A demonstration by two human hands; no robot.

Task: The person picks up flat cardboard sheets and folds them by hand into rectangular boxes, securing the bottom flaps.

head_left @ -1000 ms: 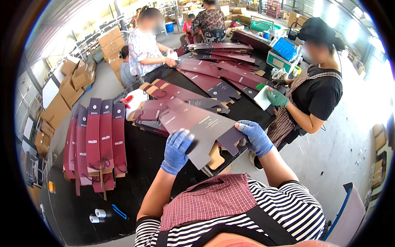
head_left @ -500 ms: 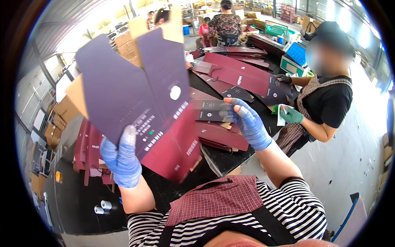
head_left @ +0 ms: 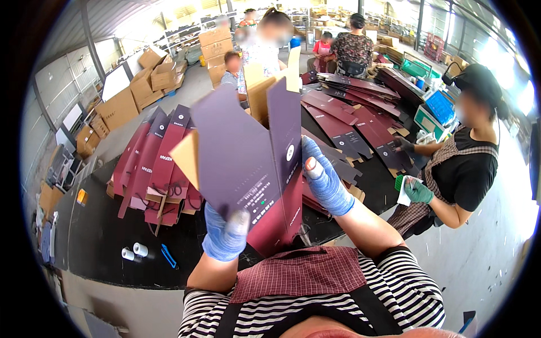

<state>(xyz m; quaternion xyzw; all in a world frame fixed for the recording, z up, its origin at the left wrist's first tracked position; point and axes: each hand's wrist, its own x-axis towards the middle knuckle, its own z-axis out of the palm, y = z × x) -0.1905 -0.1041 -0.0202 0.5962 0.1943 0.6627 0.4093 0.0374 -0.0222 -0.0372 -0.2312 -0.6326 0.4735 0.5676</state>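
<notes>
A purple and maroon cardboard box (head_left: 239, 152) is held up in front of me, partly opened out, with its tan inner flaps standing up at the top. My left hand (head_left: 226, 234), wrapped in blue, grips its lower left, thumb on the printed face and fingers behind. My right hand (head_left: 327, 183), in the same blue wrapping, is closed against the box's right side, with some fingertips hidden behind the edge.
Flat maroon cartons (head_left: 152, 163) are piled on the black table (head_left: 96, 236), with white rolls (head_left: 140, 249) and a blue cutter (head_left: 168, 256) nearby. At right a co-worker (head_left: 470, 152) holds a white cloth over more cartons (head_left: 360, 127). Other people are farther back.
The box has swung to the right in view and its side panels have spread apart. My right hand, free before, now holds its right side. The co-worker's cloth hand stays near the table.
</notes>
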